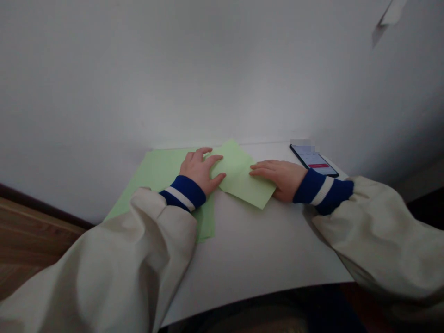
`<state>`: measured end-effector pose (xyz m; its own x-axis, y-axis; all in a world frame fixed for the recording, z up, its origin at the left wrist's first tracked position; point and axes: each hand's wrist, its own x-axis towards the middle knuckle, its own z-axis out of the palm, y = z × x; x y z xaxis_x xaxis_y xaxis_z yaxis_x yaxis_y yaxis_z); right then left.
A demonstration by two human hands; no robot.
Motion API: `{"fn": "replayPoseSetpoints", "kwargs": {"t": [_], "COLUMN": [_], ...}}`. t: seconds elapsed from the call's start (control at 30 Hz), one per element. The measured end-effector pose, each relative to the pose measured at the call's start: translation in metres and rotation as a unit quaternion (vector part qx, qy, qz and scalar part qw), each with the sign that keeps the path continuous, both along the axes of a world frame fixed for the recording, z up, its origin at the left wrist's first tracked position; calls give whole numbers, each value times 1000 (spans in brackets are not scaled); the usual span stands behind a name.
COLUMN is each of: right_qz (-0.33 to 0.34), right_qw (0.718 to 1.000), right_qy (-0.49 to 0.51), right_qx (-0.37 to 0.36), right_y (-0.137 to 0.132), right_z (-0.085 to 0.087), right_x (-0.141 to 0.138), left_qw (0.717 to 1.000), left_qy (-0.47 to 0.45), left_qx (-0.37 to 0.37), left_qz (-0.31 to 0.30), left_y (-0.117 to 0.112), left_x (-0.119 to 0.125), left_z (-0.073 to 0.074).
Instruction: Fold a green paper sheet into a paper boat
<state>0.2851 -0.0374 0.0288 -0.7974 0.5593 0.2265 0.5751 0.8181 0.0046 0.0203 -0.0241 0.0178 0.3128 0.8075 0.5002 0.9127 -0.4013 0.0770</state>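
Observation:
A folded piece of light green paper point(243, 178) lies at an angle on the white table, its lower corner pointing toward me. My left hand point(201, 172) rests at the paper's left edge, with its fingers spread and the thumb touching that edge. On the other side, my right hand point(282, 178) has its fingers over the paper's right edge, while the thumb is hidden under or behind it. Beneath my left hand and sleeve lies a stack of green paper sheets point(159, 164), partly covered by the arm.
A phone point(314, 162) with a lit screen lies at the back right, beyond my right wrist. The white table point(249, 259) meets a pale wall point(208, 83) at the back. Brown wooden furniture point(31, 236) stands at the left.

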Motion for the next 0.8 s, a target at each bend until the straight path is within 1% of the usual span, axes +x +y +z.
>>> {"fn": "replayPoseSetpoints", "kwargs": {"t": [0.1, 0.2, 0.33, 0.47, 0.53, 0.63, 0.7, 0.77, 0.8], "right_qz": [50, 100, 127, 140, 151, 153, 146, 139, 134], "right_qw": [998, 993, 987, 982, 976, 966, 961, 957, 955], "right_qy": [21, 18, 20, 34, 51, 88, 105, 101, 96], "right_qx": [-39, -67, -94, -126, -150, -187, -210, -235, -245], "right_y": [-8, -16, -16, -9, -6, -4, -5, -5, -5], "right_z": [0, 2, 3, 3, 2, 0, 1, 3, 5], "right_x": [-9, -18, -21, -14, -10, -5, -3, -2, -1], "left_qw": [1000, 1000, 998, 991, 986, 977, 966, 956, 953], "left_qy": [4, 7, 3, 21, 42, 79, 112, 116, 123], "left_qx": [1, 14, 44, 82, 93, 102, 94, 90, 87], "left_qz": [2, -14, -38, -106, -131, -167, -214, -252, -261], "left_y": [0, 3, 5, 3, 0, -9, -18, -27, -30], "left_x": [1, 1, 0, 0, 1, 2, 4, 6, 7], "left_z": [3, 4, 2, 0, 2, 9, 17, 23, 24]}}
